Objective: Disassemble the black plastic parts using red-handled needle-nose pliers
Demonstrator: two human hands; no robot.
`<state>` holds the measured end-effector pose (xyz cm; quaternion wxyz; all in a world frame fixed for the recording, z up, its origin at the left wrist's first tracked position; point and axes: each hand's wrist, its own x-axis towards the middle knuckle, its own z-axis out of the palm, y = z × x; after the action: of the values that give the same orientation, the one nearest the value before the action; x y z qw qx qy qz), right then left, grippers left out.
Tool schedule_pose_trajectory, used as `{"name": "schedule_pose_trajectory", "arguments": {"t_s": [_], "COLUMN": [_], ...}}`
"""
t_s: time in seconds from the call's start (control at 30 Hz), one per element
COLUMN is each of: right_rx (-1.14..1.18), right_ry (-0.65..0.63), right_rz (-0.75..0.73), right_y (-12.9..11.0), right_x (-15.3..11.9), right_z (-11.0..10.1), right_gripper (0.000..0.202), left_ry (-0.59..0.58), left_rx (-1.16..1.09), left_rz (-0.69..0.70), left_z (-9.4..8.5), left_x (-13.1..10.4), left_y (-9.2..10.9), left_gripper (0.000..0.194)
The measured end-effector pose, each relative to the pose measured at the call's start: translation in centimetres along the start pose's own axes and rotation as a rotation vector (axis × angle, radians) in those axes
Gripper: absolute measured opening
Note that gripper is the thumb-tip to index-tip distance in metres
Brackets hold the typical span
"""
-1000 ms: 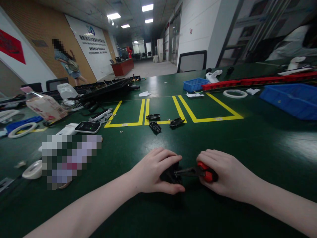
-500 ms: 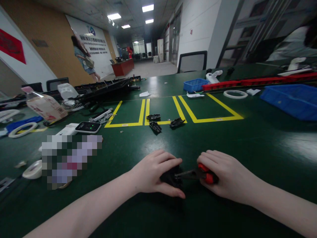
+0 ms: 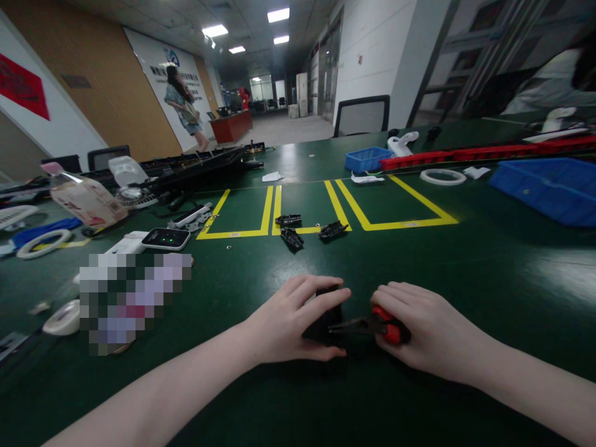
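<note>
In the head view, the left hand [image 3: 293, 320] reaches in from the near left, its fingers and thumb curved around a black part [image 3: 320, 329] at the near middle of the green table [image 3: 475, 267]. The fingertips and thumb tip point right, a gap between them. The right hand [image 3: 414, 329], at the near right, has its fingers wrapped round the red handles of pliers [image 3: 391, 334]. Their dark, narrow nose points left and its tip meets the black part; whether it grips anything there I cannot tell.

Farther off, three black pieces lie close together about the near edge of the middle yellow tape outline: a far piece [image 3: 288, 219], a left piece [image 3: 292, 239] and a right piece [image 3: 332, 230]. To the left are a dark-faced device [image 3: 166, 239] with green lights, a tape roll [image 3: 63, 318] and a tilted bottle [image 3: 86, 198]. To the far right stand a small blue basket [image 3: 367, 159], a white ring [image 3: 442, 177] and a larger blue bin [image 3: 549, 192]. A person [image 3: 181, 102] stands at the far left.
</note>
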<state>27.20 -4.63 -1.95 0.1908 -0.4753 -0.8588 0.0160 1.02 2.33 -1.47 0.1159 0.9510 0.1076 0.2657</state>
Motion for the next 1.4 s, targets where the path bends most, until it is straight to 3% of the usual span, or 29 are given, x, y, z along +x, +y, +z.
{"name": "schedule_pose_trajectory", "arguments": {"t_s": [0.3, 0.5, 0.83, 1.4], "right_rx": [-0.003, -0.022, -0.046, -0.058], "right_ry": [0.0, 0.008, 0.047, 0.018], "right_rz": [0.0, -0.016, -0.062, -0.065], "right_y": [0.0, -0.1, -0.4, -0.7], "right_x": [-0.1, 0.1, 0.1, 0.4], "right_z": [0.1, 0.0, -0.1, -0.7], "right_gripper": [0.013, 0.014, 0.016, 0.018], "left_ry": [0.007, 0.027, -0.056, -0.079], "left_rx": [0.035, -0.118, -0.261, -0.299], "left_rz": [-0.002, -0.045, -0.058, -0.061], "left_z": [0.0, 0.2, 0.1, 0.3], "left_x": [-0.1, 0.1, 0.2, 0.0], "left_y": [0.1, -0.3, -0.8, -1.1], "left_gripper": [0.064, 0.072, 0.07, 0.071]}}
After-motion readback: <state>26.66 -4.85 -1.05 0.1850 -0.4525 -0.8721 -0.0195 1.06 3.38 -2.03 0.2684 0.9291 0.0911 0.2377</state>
